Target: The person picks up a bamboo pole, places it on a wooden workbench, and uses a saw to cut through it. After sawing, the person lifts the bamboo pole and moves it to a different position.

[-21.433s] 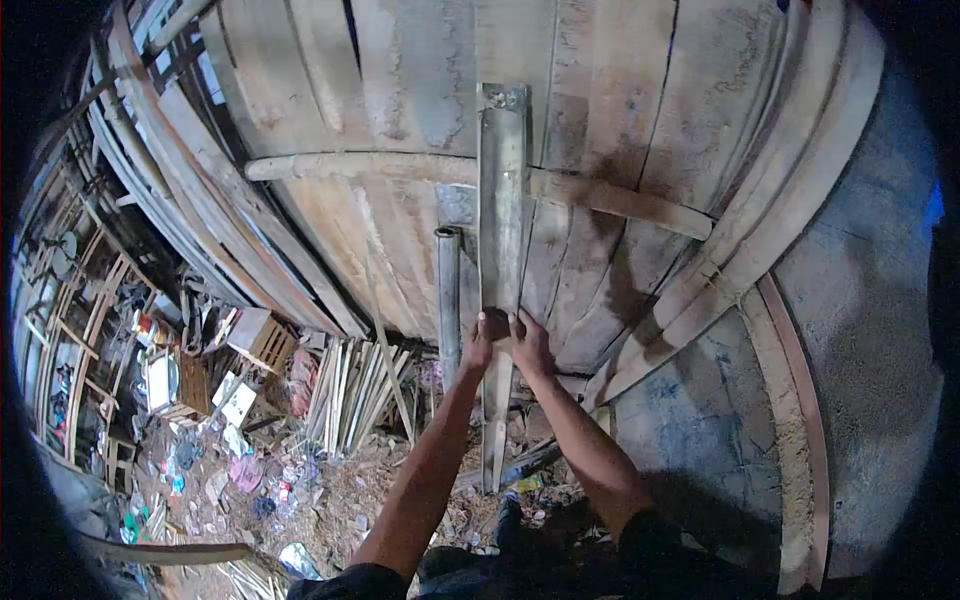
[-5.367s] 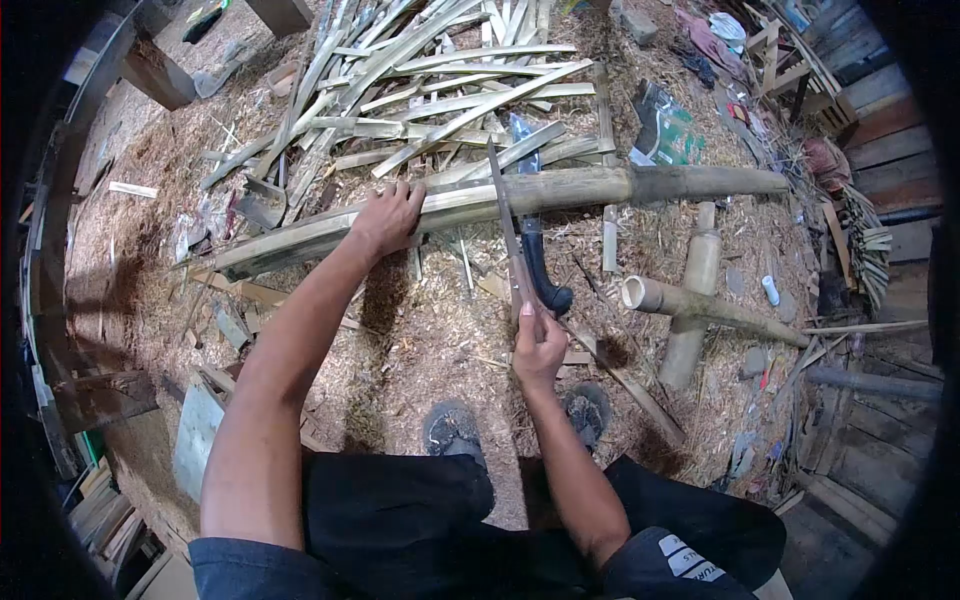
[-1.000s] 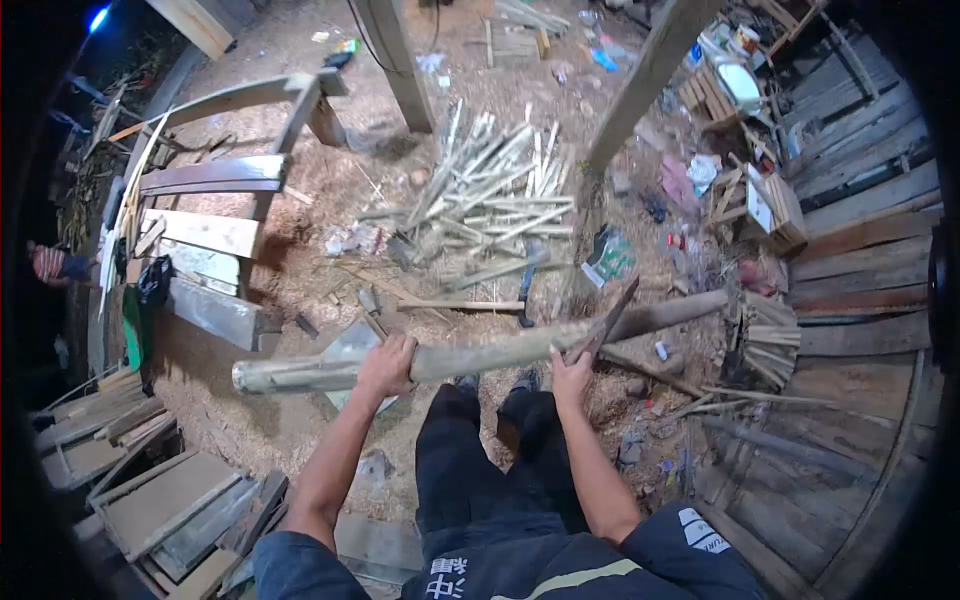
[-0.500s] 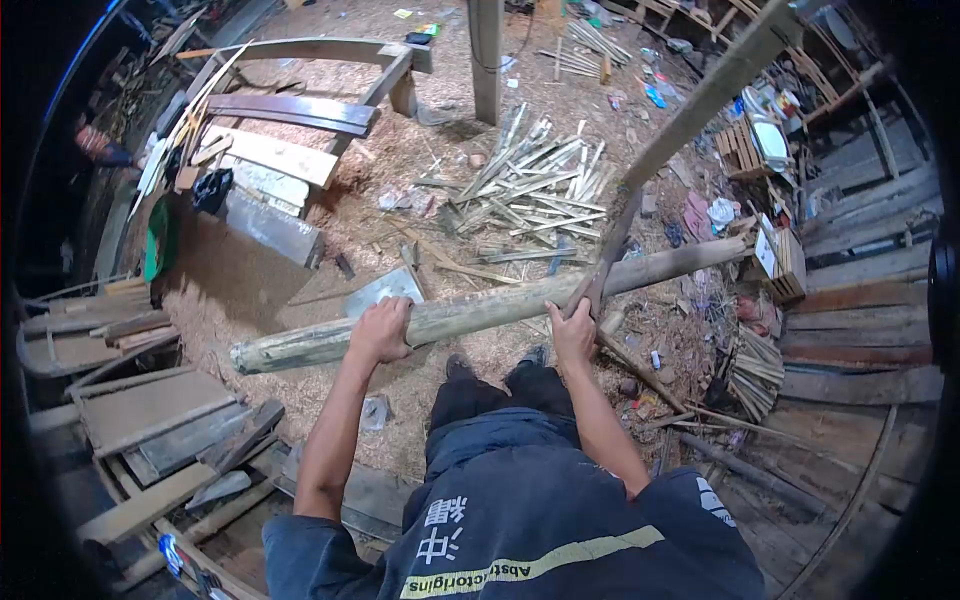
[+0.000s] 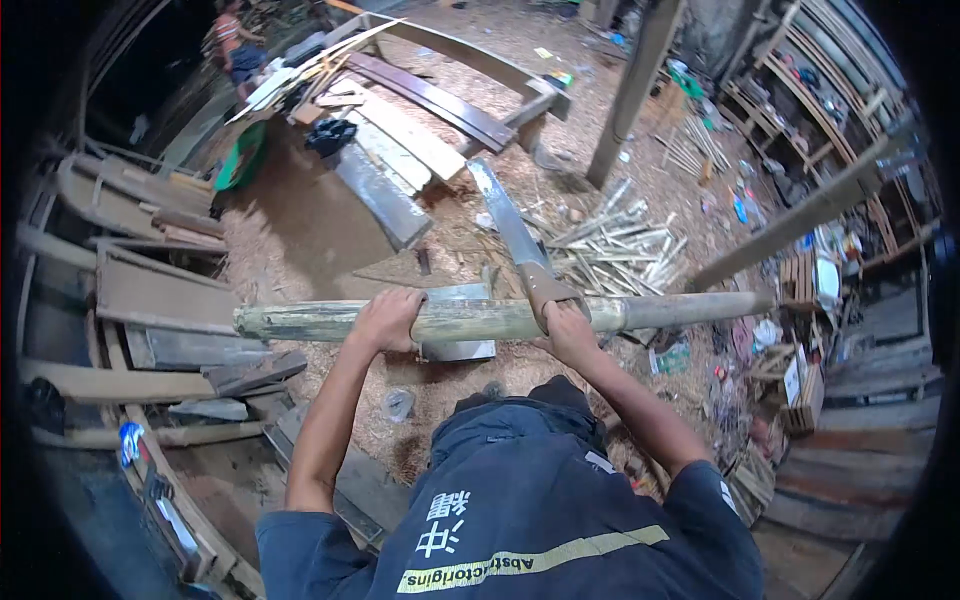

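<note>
A long, pale green bamboo pole [image 5: 470, 320] lies crosswise in front of my body, its thick end to the left. My left hand [image 5: 388, 320] is closed over the pole left of its middle. In my right hand [image 5: 570, 335] is the brown handle of a handsaw [image 5: 512, 225], held close against the pole. The saw's bright blade points forward and up to the left, past the pole's far side. Below the pole, between my hands, a flat grey board [image 5: 457, 350] shows partly.
Split bamboo strips [image 5: 625, 250] lie heaped ahead on the shaving-covered ground. Planks [image 5: 400, 140] are stacked at front left, near a person [image 5: 238, 45]. A wooden post [image 5: 635, 95] stands ahead; a slanted beam [image 5: 790, 225] crosses at right. Boards [image 5: 170, 290] lean at left.
The pole has turned from slanting up rightward to nearly level across the view. The saw blade has swung to point forward-left. The camera view has shifted left.
</note>
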`<action>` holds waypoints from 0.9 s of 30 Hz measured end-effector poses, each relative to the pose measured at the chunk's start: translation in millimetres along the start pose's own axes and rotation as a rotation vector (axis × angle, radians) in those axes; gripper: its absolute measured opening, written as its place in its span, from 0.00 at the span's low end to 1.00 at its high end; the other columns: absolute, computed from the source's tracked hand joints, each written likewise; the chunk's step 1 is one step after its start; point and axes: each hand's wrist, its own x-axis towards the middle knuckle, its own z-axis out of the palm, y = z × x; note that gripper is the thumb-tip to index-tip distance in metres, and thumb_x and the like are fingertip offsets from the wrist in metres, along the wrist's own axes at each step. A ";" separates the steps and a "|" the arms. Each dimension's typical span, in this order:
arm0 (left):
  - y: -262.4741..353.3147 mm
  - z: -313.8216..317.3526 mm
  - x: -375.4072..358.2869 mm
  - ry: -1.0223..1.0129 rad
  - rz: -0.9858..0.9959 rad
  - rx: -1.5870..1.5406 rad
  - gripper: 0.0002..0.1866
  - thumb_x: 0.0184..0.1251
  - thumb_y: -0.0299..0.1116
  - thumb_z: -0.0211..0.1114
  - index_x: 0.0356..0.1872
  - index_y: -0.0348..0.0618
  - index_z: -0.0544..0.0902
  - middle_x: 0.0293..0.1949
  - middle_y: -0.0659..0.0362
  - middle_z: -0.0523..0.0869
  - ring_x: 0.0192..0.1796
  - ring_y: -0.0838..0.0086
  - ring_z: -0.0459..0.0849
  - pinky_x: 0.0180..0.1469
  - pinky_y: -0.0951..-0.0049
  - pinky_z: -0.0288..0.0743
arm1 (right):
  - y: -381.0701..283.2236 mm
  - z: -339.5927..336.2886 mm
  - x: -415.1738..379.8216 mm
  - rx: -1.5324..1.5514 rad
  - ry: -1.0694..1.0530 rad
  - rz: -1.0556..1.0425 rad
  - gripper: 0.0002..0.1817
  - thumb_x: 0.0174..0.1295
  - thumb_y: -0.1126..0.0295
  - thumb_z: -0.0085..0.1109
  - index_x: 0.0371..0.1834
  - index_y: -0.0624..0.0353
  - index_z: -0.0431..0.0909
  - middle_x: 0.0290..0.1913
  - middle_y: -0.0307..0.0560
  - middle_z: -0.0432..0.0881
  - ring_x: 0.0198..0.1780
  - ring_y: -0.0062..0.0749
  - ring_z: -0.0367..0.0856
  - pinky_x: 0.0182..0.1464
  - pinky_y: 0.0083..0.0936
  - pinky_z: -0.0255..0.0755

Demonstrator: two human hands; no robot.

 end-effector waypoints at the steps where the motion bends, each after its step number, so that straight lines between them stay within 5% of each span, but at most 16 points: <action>1: -6.1 -0.8 -7.8 0.007 -0.026 0.034 0.38 0.39 0.42 0.78 0.56 0.40 0.75 0.51 0.46 0.83 0.57 0.50 0.81 0.60 0.54 0.77 | -7.4 -1.2 11.4 0.047 -0.063 0.002 0.32 0.50 0.51 0.79 0.42 0.63 0.69 0.37 0.62 0.82 0.44 0.60 0.81 0.47 0.48 0.74; 5: -20.5 -2.3 -40.7 0.024 -0.146 0.031 0.36 0.40 0.42 0.77 0.54 0.40 0.75 0.51 0.46 0.83 0.58 0.51 0.81 0.59 0.52 0.76 | -25.6 12.3 52.0 0.078 -0.278 0.014 0.30 0.53 0.53 0.76 0.44 0.62 0.69 0.40 0.62 0.84 0.47 0.59 0.83 0.51 0.46 0.73; 21: -16.7 38.6 -148.9 0.182 -0.705 -0.038 0.37 0.37 0.38 0.78 0.54 0.39 0.75 0.52 0.46 0.82 0.58 0.49 0.81 0.60 0.53 0.75 | -60.8 77.3 181.5 0.190 -0.279 -0.649 0.36 0.52 0.41 0.74 0.45 0.60 0.69 0.39 0.61 0.84 0.44 0.61 0.83 0.47 0.49 0.75; 27: -59.5 44.9 -152.7 0.318 -0.795 -0.119 0.36 0.37 0.38 0.78 0.53 0.38 0.75 0.52 0.45 0.82 0.58 0.49 0.80 0.62 0.54 0.74 | -93.4 88.2 255.4 0.086 -0.292 -0.725 0.35 0.51 0.48 0.76 0.48 0.60 0.67 0.42 0.61 0.85 0.47 0.58 0.84 0.48 0.46 0.76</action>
